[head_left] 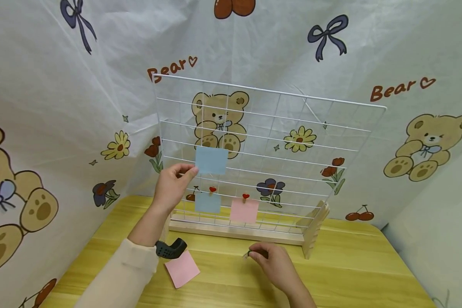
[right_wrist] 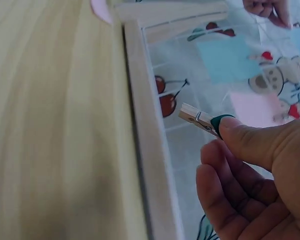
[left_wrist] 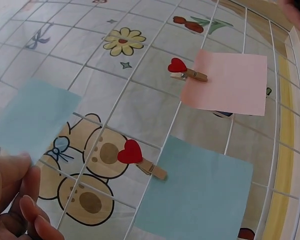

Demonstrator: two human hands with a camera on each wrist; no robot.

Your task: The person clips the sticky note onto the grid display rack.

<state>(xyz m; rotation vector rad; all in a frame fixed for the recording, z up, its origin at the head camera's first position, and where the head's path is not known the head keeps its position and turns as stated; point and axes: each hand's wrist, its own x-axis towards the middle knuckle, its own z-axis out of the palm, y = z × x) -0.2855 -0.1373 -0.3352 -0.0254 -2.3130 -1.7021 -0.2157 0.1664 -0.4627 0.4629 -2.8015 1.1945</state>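
Observation:
My left hand (head_left: pixel 173 186) pinches a light blue paper note (head_left: pixel 211 160) by its lower left corner, against the white wire grid (head_left: pixel 277 171). Between thumb and fingertips of my right hand (head_left: pixel 275 263) is a small wooden clothespin (right_wrist: pixel 197 118) with a dark green end, its jaws pointing away from the fingers. That hand is over the table in front of the grid. Lower on the grid hang another blue note (left_wrist: pixel 197 192) and a pink note (left_wrist: pixel 230 82), each held by a clothespin with a red heart (left_wrist: pixel 130 151).
The grid stands in a wooden base (head_left: pixel 235 233) on a yellow wood-grain table (head_left: pixel 223 282). A loose pink note (head_left: pixel 182 269) lies on the table beside my left forearm, which wears a black wrist strap piece (head_left: pixel 172 249). Behind hangs a bear-printed cloth (head_left: pixel 254 55).

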